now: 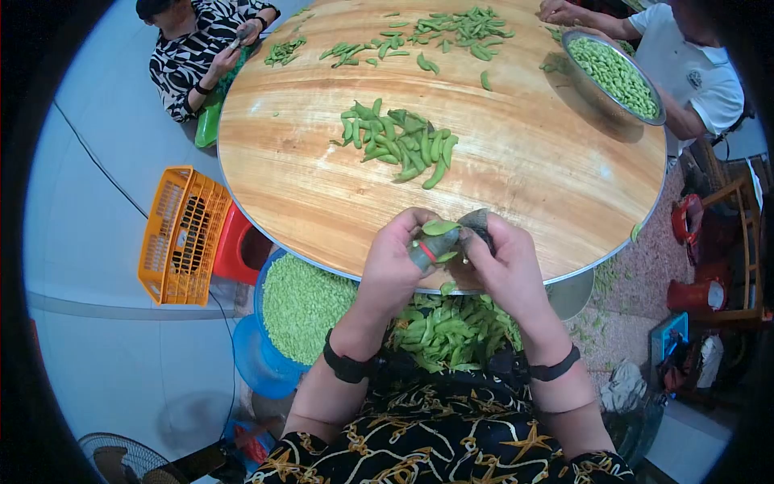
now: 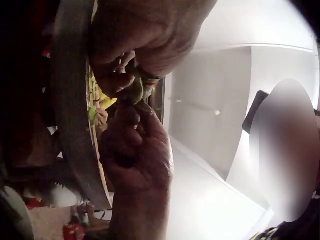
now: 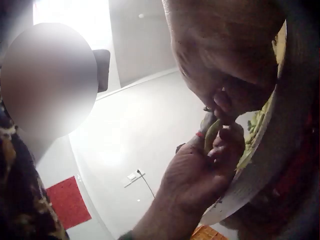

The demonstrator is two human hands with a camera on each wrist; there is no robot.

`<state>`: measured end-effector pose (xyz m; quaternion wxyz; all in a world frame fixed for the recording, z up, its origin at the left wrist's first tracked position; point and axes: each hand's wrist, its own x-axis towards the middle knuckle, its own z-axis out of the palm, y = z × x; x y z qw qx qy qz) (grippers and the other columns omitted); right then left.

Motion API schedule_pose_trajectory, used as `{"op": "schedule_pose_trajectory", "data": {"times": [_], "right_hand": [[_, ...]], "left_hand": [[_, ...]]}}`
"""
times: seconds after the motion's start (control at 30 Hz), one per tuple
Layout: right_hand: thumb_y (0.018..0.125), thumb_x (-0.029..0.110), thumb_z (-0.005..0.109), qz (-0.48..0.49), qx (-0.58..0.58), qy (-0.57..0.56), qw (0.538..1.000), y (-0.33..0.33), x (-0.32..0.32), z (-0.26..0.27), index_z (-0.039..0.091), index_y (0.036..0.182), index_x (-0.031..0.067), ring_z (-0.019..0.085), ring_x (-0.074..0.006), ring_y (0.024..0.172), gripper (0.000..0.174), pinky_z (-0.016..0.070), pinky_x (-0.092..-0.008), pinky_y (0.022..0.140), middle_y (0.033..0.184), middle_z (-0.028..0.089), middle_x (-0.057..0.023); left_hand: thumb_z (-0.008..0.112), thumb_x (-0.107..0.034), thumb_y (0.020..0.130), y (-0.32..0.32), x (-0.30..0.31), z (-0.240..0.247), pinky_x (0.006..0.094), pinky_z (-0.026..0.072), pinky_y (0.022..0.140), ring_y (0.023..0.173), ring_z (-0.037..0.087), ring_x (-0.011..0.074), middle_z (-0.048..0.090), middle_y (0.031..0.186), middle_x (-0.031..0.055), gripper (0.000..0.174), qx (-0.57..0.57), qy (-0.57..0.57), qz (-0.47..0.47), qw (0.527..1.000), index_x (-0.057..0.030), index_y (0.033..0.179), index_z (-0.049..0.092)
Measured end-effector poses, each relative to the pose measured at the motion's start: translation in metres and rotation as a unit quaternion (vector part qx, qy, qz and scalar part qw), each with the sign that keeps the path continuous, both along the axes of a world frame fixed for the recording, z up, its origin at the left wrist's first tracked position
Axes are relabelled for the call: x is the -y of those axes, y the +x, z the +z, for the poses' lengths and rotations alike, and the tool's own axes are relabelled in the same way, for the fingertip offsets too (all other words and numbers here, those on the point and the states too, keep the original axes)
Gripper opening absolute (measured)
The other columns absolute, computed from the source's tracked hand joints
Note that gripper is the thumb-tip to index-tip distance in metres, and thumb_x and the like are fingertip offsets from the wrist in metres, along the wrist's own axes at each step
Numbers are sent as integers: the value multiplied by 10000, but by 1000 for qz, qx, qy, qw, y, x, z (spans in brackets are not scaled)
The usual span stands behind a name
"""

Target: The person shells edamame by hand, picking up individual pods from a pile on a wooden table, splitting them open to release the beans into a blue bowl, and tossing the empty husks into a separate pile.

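One table [image 1: 298,194]; one orange crate [image 1: 201,250]; one fan [image 1: 121,458].

We see pale walls [image 3: 120,130], a speckled floor [image 1: 613,306], a round wooden table [image 1: 298,161], a wooden chair [image 1: 746,242] right, a fan [image 1: 121,460] lower left, bright light overhead.

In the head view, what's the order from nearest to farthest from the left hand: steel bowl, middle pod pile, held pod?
From the left hand:
1. Held pod, at its fingertips.
2. Middle pod pile, ahead on the table.
3. Steel bowl, far right.
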<state>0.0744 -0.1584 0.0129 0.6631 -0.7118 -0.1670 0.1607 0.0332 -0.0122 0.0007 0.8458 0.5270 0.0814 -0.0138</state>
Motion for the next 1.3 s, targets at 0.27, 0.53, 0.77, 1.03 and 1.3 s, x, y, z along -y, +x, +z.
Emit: {"op": "schedule_pose_trajectory", "data": {"times": [0.27,0.53,0.77,1.03,1.3], "right_hand": [[792,50,578,-71,206,-89,972,-3,-3,-9,542,767,-12,551,-303,521,76,422,-341,482,613,529,-187],[809,68,570,-53,136,-39,989,1,0,-8,545,786,-15,531,-188,512,90,404,-302,474,573,515,-107],[853,111,517,16,-121,91,988,18,10,10,589,818,25,431,-32,521,118,363,-200,487,596,508,34],[813,137,531,73,13,-29,997,42,15,22,589,787,3,468,-69,578,149,392,-242,529,611,513,-1],[826,153,538,135,-35,14,990,40,4,15,570,736,13,458,-64,564,169,376,-231,511,612,511,12]], "left_hand": [[576,-28,823,1,6,-6,149,344,503,622,473,17,575,795,-1,116,34,52,46,997,-23,939,569],[497,19,841,-3,8,-1,181,431,658,779,524,40,577,892,1,201,67,155,41,985,-5,1039,524],[560,-118,861,2,6,-1,159,380,547,669,509,65,572,895,43,306,33,-61,-19,997,-17,1127,448],[576,-96,846,4,3,-4,168,416,585,727,546,88,574,894,60,276,-17,-95,-70,993,6,1090,495],[647,-86,792,-1,-1,-6,160,406,525,619,550,67,608,786,42,221,-4,-63,-120,991,-25,988,563]]}}
